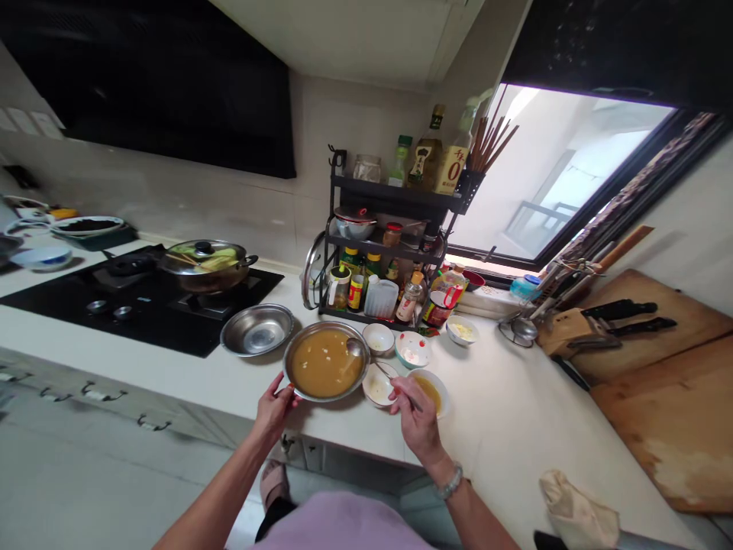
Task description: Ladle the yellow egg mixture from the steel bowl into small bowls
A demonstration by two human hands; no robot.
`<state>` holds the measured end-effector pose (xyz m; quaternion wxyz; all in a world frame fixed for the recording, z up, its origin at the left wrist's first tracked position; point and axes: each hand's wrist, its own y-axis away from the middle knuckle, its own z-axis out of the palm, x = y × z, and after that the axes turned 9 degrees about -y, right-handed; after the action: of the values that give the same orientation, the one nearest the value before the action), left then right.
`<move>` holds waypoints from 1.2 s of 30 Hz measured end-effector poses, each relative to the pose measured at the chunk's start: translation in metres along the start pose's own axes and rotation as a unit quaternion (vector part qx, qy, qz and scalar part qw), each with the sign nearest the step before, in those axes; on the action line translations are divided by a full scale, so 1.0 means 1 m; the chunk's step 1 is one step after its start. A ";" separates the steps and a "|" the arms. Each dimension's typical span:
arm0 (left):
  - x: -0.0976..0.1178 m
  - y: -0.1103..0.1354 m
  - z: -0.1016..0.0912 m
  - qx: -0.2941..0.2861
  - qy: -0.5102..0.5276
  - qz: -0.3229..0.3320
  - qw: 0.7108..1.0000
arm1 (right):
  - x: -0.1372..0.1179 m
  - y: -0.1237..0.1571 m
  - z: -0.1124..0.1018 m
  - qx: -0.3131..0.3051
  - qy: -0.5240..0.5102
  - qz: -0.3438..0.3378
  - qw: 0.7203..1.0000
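My left hand [278, 403] grips the near-left rim of a steel bowl [291, 386] that stands on the counter. Brown liquid with pale bits [321, 363] fills much of it. In my right hand [415, 416] is the handle of a metal spoon [353, 347], whose head dips into the liquid at the bowl's right side. Under and beside that hand sit a small white bowl [375, 388] and a white bowl of yellowish liquid [445, 397], partly hidden by my fingers. A bowl with red patterns [413, 347] and another small white bowl [378, 336] stand just behind.
An empty steel basin [257, 328] is left of the bowl, near the black stove [143, 305] with a lidded pan [206, 267]. A black rack [395, 191] of bottles stands behind. To the right are a knife block [566, 325], cutting boards [658, 428] and a cloth [578, 512].
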<state>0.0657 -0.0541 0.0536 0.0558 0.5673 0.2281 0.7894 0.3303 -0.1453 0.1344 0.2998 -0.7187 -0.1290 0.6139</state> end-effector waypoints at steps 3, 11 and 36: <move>-0.001 -0.002 -0.001 0.001 0.003 0.002 1.000 | -0.003 0.006 -0.015 -0.030 0.024 -0.049 0.998; -0.006 -0.007 -0.004 0.000 -0.011 0.008 1.000 | -0.016 0.029 -0.089 0.114 0.137 0.048 0.983; 0.001 0.001 0.001 0.013 -0.007 -0.004 1.000 | -0.013 0.053 -0.121 0.408 -0.065 0.212 0.886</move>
<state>0.0662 -0.0541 0.0552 0.0535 0.5725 0.2399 0.7822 0.4344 -0.2268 0.1216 0.4204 -0.5020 0.2690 0.7064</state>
